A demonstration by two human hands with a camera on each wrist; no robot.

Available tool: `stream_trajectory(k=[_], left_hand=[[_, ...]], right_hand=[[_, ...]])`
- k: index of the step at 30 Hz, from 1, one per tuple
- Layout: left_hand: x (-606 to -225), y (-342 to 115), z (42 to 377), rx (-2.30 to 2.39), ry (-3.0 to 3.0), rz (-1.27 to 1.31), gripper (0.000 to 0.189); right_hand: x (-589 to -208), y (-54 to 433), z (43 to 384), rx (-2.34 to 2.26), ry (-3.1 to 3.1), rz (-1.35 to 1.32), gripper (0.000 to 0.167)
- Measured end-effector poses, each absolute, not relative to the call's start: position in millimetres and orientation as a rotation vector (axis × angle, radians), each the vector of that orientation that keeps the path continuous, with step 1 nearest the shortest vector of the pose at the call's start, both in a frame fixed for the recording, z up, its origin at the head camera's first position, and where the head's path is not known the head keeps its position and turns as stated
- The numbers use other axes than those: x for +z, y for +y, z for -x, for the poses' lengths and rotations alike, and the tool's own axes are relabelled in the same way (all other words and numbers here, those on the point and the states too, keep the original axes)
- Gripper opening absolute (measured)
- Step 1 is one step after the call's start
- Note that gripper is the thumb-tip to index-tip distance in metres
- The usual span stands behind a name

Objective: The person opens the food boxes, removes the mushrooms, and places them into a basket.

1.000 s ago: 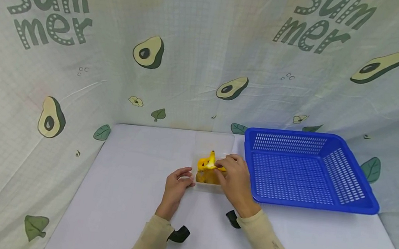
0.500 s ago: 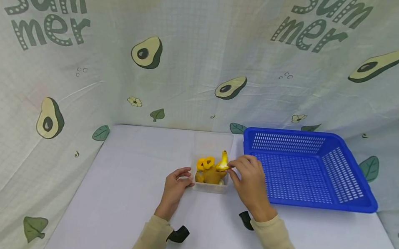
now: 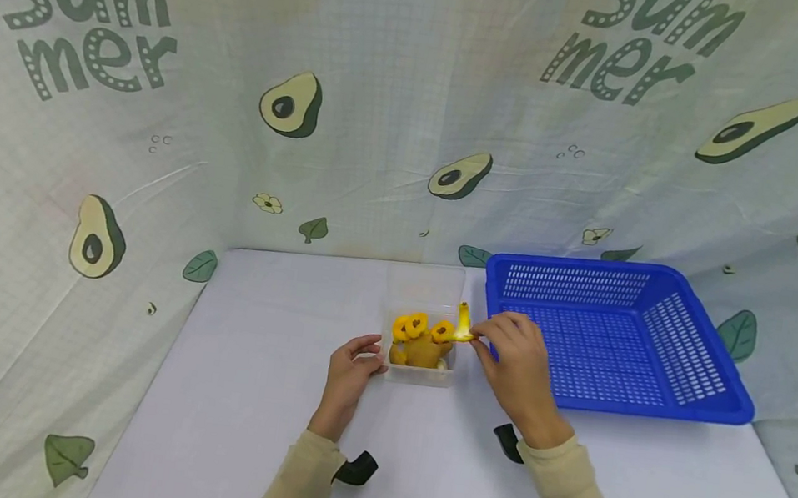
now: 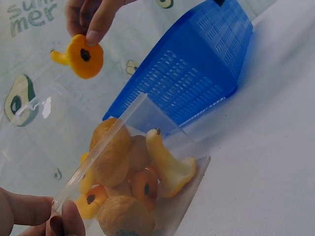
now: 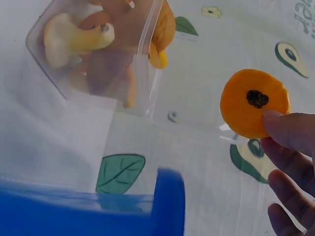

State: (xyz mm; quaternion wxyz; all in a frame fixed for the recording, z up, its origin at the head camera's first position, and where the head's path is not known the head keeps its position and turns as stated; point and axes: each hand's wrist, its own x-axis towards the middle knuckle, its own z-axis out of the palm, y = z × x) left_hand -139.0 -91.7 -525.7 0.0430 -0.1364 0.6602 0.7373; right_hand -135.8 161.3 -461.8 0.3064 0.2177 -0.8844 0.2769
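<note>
A yellow mushroom (image 3: pixel 464 326) with a curved stem is pinched between the thumb and fingertips of my right hand (image 3: pixel 519 361). Its flat orange cap, dark in the middle, faces the right wrist view. It hangs above the right side of a clear plastic box (image 3: pixel 418 376). My left hand (image 3: pixel 349 379) holds the box at its left side, finger and thumb at the rim in the left wrist view. Inside lie several yellow and brown mushrooms, among them a pale-stemmed mushroom (image 4: pixel 170 164) against the wall and a round brown mushroom (image 4: pixel 109 152) near the top.
A blue perforated basket (image 3: pixel 616 410) stands on the white table (image 3: pixel 251 398), right beside the box. The box's clear lid (image 3: pixel 426 285) stands open behind it, near the patterned cloth (image 3: pixel 381 95). A black strap piece (image 3: pixel 356 469) shows at the left wrist.
My right hand has moved right with the yellow mushroom, from over the middle of the box to its right edge. More mushrooms in the box now show. The left hand stays in place.
</note>
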Motion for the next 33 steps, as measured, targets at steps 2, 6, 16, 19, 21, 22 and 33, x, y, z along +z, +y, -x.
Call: stream_trajectory(k=[2,6,16,19,21,22,33], left_hand=[[-526,-92,139,2.252,2.017,0.419,0.038],[-527,-92,139,2.243,2.013,0.427,0.038],[-527,-92,140,2.261,2.002,0.419,0.037],[-527,-92,140,2.280,1.995,0.404,0.037],[-528,-92,141,2.284,1.997,0.400,0.038],[-527,-92,140,2.286,1.999,0.397,0.038],[-526,-92,139,2.275,2.002,0.412,0.039]], right_hand=[[-462,165,136,0.722,-2.343,-0.568,0.024],[-460,175,135,0.698,-2.350,-0.546,0.024],[-452,212,135,0.650,-2.358,-0.449,0.029],[-451,224,136,0.645,-2.350,-0.412,0.028],[-449,232,137,0.641,-2.347,-0.387,0.027],[-449,235,137,0.641,-2.346,-0.374,0.026],[-445,269,139,0.610,-2.355,-0.234,0.027]])
